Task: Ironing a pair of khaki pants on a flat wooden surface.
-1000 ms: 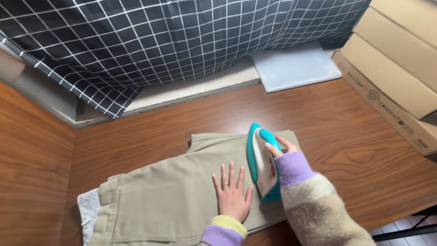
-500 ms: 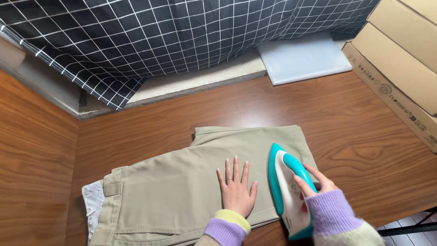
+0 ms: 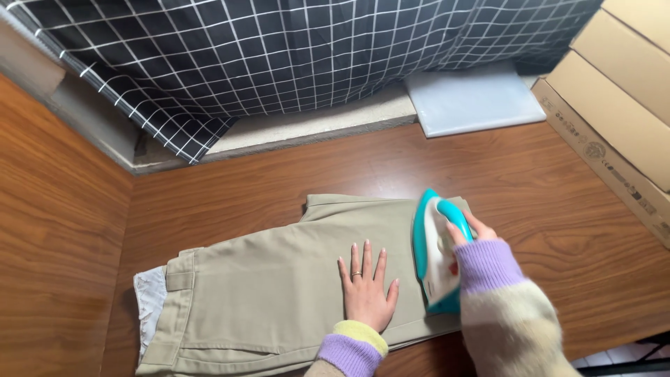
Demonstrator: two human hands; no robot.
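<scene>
The folded khaki cotton trousers [image 3: 279, 293] lie flat on the brown wooden table [image 3: 558, 202]; the left hand [image 3: 366, 287] presses them, fingers spread wide; the right hand [image 3: 473, 232] grips the teal-and-white iron [image 3: 434, 250] near the hem; that leg looks smooth, the waistband end not yet reached.

Wooden table [image 3: 544, 209]; black grid-check curtain [image 3: 293, 49] over stone sill [image 3: 314, 126]; cardboard boxes [image 3: 621, 91] right.

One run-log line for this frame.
left hand flat on khaki trousers | right hand grips teal iron on trousers | wooden table
</scene>
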